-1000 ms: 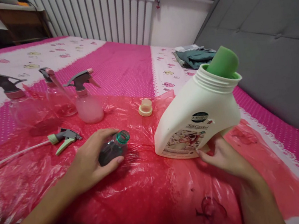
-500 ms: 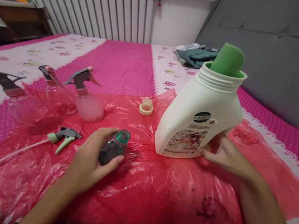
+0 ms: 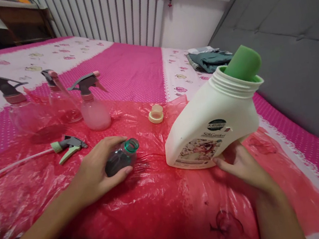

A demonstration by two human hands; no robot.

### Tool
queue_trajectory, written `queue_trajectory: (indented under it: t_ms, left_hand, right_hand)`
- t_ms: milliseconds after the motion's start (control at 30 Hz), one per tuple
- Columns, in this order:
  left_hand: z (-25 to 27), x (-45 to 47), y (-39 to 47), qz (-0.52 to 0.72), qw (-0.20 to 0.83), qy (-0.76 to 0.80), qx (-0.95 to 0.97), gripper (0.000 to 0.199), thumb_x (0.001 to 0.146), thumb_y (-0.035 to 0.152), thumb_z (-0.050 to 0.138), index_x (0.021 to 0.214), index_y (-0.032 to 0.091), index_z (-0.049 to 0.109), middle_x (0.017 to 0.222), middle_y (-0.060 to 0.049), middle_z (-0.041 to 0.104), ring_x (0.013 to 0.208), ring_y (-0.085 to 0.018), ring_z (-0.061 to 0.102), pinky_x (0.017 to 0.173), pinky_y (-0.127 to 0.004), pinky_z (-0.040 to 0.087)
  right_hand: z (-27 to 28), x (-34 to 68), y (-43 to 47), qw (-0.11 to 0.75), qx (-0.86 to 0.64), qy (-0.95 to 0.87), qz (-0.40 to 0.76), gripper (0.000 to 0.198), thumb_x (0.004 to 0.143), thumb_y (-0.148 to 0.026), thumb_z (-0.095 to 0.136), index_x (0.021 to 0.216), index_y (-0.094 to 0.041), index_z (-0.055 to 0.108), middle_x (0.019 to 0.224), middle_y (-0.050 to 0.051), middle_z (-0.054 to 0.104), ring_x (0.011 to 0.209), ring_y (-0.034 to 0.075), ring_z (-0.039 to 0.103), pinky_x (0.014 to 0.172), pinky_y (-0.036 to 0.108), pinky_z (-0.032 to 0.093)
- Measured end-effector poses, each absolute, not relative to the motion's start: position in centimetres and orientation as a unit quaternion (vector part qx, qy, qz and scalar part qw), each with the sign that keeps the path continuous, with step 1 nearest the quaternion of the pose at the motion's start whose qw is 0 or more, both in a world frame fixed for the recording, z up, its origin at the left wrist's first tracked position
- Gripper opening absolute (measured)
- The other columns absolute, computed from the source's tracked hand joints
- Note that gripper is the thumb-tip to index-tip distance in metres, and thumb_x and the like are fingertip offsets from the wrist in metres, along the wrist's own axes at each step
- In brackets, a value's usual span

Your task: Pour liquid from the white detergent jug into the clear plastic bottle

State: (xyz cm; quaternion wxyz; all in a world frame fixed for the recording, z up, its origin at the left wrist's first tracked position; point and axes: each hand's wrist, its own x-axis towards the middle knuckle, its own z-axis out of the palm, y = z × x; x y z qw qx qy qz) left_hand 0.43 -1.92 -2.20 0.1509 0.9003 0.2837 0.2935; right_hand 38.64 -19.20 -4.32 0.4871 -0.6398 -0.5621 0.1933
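Note:
My left hand (image 3: 105, 163) is wrapped round a clear spray bottle body (image 3: 119, 159) whose open green neck tilts up to the right. My right hand (image 3: 242, 163) grips the handle side of a white detergent jug (image 3: 206, 124), its fingers partly hidden behind it. The jug leans right, with its base edge at the red plastic sheet (image 3: 155, 205). In its wide mouth sits a green piece like a scoop or cup (image 3: 243, 63). Left of my left hand lies a grey and green spray trigger head (image 3: 70, 146) with a long white tube. A small cream cap (image 3: 156, 114) rests between bottle and jug.
Three spray bottles with grey and pink triggers stand at the left, the nearest a pinkish one (image 3: 95, 113). Folded clothes (image 3: 210, 60) lie on the bed (image 3: 139, 70). A grey padded headboard (image 3: 287, 24) rises at the right, a radiator (image 3: 105, 14) behind.

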Motion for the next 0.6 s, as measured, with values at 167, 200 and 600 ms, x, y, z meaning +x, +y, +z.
queue_trajectory:
  t_ms: [167,200,600]
  left_hand:
    - [-2.2,0.5,-1.9,0.292,0.148,0.287,0.9,0.052,0.099,0.048,0.064,0.145,0.028,0.051,0.139,-0.01,0.067,0.121,-0.031,0.07,0.106,-0.046,0.058]
    - [-2.2,0.4,-1.9,0.291,0.147,0.286,0.901,0.052,0.099,0.048,0.064,0.146,0.028,0.05,0.139,-0.01,0.067,0.121,-0.031,0.07,0.106,-0.046,0.058]
    - [-2.3,0.3,-1.9,0.292,0.163,0.294,0.895,0.054,0.097,0.049,0.065,0.145,0.031,0.051,0.139,-0.009,0.068,0.121,-0.031,0.07,0.108,-0.046,0.057]
  right_hand:
    - [-3.8,38.3,-19.1,0.482,-0.64,-0.562,0.205,0.047,0.088,-0.042,0.076,0.126,-0.022,0.058,0.134,0.015,0.067,0.125,0.033,0.065,0.112,0.054,0.054]
    - [-3.7,38.2,-19.1,0.482,-0.64,-0.561,0.208,0.045,0.088,-0.041,0.076,0.125,-0.022,0.059,0.133,0.015,0.067,0.123,0.033,0.066,0.112,0.054,0.054]
    - [-4.2,38.8,-19.2,0.473,-0.649,-0.569,0.177,0.044,0.088,-0.046,0.076,0.121,-0.021,0.062,0.129,0.016,0.068,0.125,0.035,0.065,0.113,0.054,0.054]
